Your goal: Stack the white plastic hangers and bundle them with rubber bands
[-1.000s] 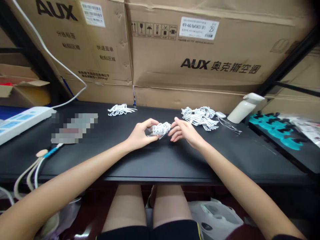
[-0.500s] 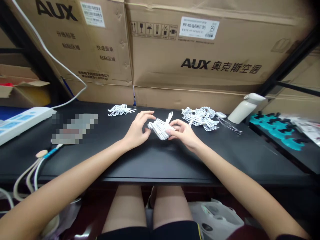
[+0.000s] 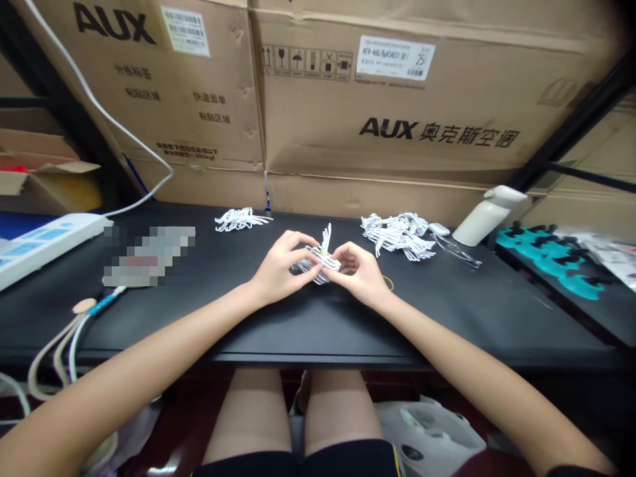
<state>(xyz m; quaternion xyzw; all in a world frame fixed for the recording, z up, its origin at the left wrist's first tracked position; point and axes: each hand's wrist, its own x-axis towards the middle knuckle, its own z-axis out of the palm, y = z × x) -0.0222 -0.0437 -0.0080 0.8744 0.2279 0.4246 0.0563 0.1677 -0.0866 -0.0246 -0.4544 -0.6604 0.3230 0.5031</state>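
Note:
A bundle of white cords (image 3: 325,258) is held between my two hands above the black table, its loose ends pointing up. A small yellow band shows around its upper part. My left hand (image 3: 285,268) grips it from the left, thumb and fingers closed on it. From the right, my right hand (image 3: 360,271) pinches the same bundle near its middle. A thin yellow rubber band (image 3: 388,283) lies on the table just by my right wrist. The fingers hide part of the bundle.
A small pile of white cords (image 3: 241,218) lies back left, a larger pile (image 3: 397,233) back right. Near it are glasses (image 3: 454,252) and a tilted white bottle (image 3: 489,215). Teal parts (image 3: 551,258) lie far right. A power strip (image 3: 50,245) is left; cardboard boxes (image 3: 318,146) stand behind.
My left hand has moved right and closed on the bundle. The bundle has turned so its ends point up more. The yellow band by my right wrist has come into view.

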